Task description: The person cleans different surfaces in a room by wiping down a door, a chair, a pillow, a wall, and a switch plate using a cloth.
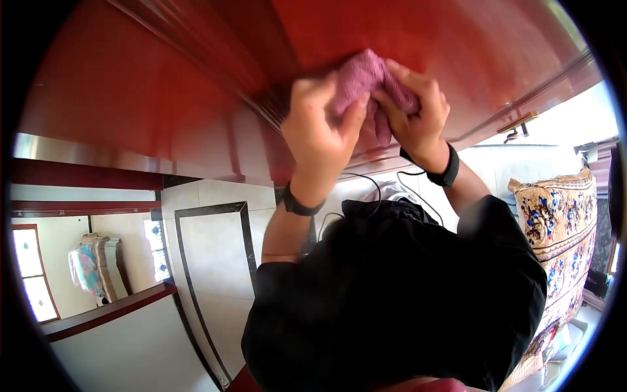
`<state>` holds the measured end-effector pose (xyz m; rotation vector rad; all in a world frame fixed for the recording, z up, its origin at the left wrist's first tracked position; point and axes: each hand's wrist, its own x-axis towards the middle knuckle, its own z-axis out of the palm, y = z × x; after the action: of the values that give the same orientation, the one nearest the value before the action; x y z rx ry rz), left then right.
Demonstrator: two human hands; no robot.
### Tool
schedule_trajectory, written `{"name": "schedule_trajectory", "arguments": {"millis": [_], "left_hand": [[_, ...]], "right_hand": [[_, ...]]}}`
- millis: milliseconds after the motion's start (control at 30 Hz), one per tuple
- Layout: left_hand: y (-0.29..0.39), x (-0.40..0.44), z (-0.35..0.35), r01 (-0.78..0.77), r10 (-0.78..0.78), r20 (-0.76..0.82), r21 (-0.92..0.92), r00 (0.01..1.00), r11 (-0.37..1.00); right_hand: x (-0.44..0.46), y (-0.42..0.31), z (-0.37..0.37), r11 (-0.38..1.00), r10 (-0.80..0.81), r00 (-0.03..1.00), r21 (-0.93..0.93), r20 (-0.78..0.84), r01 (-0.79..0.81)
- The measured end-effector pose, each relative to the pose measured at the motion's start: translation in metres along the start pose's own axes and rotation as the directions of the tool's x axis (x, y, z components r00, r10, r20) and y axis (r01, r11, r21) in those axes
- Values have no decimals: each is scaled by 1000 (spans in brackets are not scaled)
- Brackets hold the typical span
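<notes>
A mauve-pink cloth [361,76], folded and bunched up, is held in both hands close to a glossy red wooden panel [196,98], which looks like a door. My left hand [320,124] grips the cloth's left side, with the thumb against its lower edge. Around the right side, the fingers of my right hand [421,111] are closed on the same cloth. A loose end of it hangs between the hands. Whether the cloth presses on the panel is hard to tell. Each wrist wears a black band.
A metal handle [518,127] sits near the panel's right edge. Black cables [375,183] run near my body. At right is a flower-patterned cover [555,222]. Clothes [98,264] hang beyond an opening at left, and pale tiles with dark trim [215,261] lie below.
</notes>
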<state>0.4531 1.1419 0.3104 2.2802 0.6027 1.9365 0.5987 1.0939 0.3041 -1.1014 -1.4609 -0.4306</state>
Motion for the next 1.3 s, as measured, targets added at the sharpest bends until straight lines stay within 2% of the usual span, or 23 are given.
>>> {"name": "schedule_trajectory", "arguments": {"millis": [33, 100, 167, 200, 300, 367, 400, 500, 533, 600, 700, 833, 933, 1033, 1167, 1300], "left_hand": [[-8, -17, 8, 36, -36, -62, 0, 997, 999], [-9, -53, 9, 216, -219, 79, 40, 973, 975], [-11, -88, 12, 387, -393, 181, 69, 901, 919], [-17, -104, 15, 268, -288, 222, 117, 931, 956], [-32, -166, 27, 304, -335, 264, 152, 904, 940], [-31, -195, 28, 503, -544, 330, 207, 771, 839], [-31, -205, 28, 586, -630, 361, 237, 687, 775], [-37, -217, 23, 556, -644, 423, 326, 638, 765], [-37, -218, 24, 636, -704, 437, 317, 560, 703], [-32, -205, 21, 619, -669, 416, 269, 616, 738], [-18, -159, 17, 563, -587, 391, 187, 709, 805], [9, -82, 26, 486, -469, 304, 24, 829, 874], [32, -32, 33, 427, -399, 266, -53, 877, 903], [44, -6, 46, 290, -259, 197, -144, 945, 946], [47, -12, 59, 276, -234, 238, -163, 943, 947], [45, -43, 70, 278, -236, 315, -95, 919, 956]], "right_hand": [[-14, 6, 0, 1000, -6, 999, 8, 39, 6], [-45, 21, 2, 1000, -22, 993, 25, 120, 19], [-89, 46, 7, 966, 28, 965, 240, 262, -93], [-104, 53, 7, 967, -12, 955, 245, 297, -64], [-167, 84, 11, 940, 47, 913, 291, 405, -178], [-196, 102, 17, 970, -19, 889, 223, 458, -94], [-184, 91, 11, 989, -46, 856, 146, 515, -34], [-185, 87, 11, 994, -68, 798, 105, 598, 6], [-183, 85, 10, 993, -53, 809, 116, 585, -19], [-173, 80, 7, 988, -25, 833, 140, 552, -62], [-131, 72, -12, 992, 3, 815, 98, 579, -73], [-57, 61, -39, 985, -133, 920, 154, 368, 81], [-15, 52, -54, 977, -201, 960, 104, 193, 184], [0, 48, -69, 995, -94, 982, 50, 166, 87], [0, 54, -83, 999, -43, 984, 38, 174, 37], [-37, 68, -84, 995, 43, 986, 81, 159, -57]]}}
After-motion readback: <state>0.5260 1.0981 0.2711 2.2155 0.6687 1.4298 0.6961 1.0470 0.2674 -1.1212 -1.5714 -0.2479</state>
